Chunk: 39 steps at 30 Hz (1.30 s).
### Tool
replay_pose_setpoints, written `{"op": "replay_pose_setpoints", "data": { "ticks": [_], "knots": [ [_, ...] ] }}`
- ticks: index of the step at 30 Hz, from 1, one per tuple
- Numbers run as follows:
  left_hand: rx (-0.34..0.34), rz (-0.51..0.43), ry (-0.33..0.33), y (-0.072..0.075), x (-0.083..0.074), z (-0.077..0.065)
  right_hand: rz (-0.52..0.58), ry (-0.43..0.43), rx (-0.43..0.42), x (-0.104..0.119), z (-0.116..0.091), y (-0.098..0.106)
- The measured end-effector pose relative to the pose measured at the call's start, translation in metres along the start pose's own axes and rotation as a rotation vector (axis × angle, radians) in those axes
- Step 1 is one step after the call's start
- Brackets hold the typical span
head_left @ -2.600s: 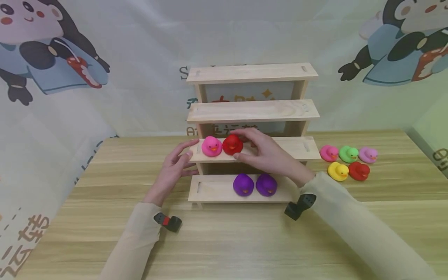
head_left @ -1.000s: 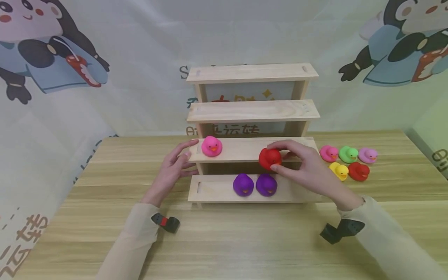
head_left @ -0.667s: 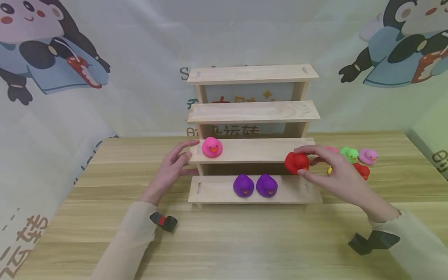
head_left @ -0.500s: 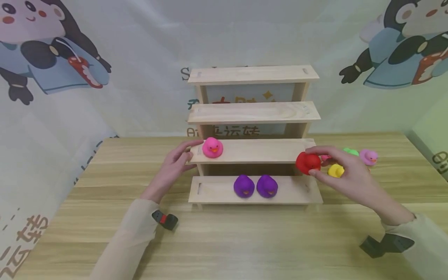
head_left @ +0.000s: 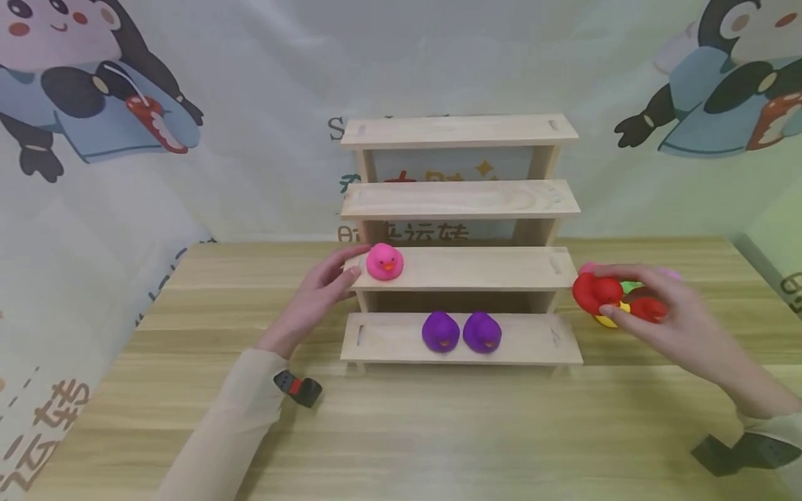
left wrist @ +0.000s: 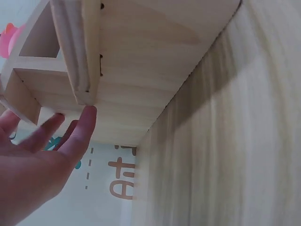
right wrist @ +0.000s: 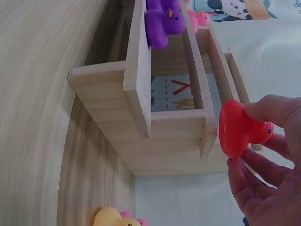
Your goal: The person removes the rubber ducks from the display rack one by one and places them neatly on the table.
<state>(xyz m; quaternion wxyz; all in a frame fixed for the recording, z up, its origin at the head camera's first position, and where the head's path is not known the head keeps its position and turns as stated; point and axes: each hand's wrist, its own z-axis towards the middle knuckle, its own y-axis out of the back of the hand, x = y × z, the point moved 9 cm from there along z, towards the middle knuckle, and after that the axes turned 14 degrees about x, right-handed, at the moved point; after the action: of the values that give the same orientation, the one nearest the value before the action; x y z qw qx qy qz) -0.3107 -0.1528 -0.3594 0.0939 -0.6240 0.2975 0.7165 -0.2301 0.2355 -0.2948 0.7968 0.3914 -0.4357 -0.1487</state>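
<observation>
Right hand: thumb and fingers pinch the red duck.
Red duck location: held in the air just right of the wooden rack, over ducks on the table.
Left hand: fingers loosely spread, gripping nothing, at the left end of the second-lowest shelf.
Pink duck: upright on that shelf, beside the left fingertips; I cannot tell if they touch.
Bottom shelf: two purple ducks side by side.
Table ducks: yellow duck and another red one, partly hidden.
</observation>
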Motion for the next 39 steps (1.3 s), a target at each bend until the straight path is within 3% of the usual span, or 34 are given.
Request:
{"op": "replay_pose_setpoints", "data": {
  "ticks": [7, 19, 28, 34, 39],
  "knots": [
    [-0.060, 0.004, 0.010, 0.003, -0.001, -0.002, -0.043, -0.088, -0.013, -0.016, -0.013, 0.006],
    [-0.098, -0.199, 0.084, 0.002, 0.002, -0.004, -0.014, -0.239, -0.019, -0.044, -0.042, 0.012],
    [-0.093, -0.328, 0.057, 0.001, 0.009, -0.002, 0.006, -0.210, -0.066, -0.062, -0.059, 0.020],
    [-0.055, -0.433, 0.050, -0.002, 0.012, -0.001, 0.068, -0.167, -0.112, -0.077, -0.070, 0.024],
    [-0.003, -0.494, 0.031, -0.003, 0.011, 0.001, 0.066, -0.215, -0.146, -0.090, -0.078, 0.029]
  ]
}}
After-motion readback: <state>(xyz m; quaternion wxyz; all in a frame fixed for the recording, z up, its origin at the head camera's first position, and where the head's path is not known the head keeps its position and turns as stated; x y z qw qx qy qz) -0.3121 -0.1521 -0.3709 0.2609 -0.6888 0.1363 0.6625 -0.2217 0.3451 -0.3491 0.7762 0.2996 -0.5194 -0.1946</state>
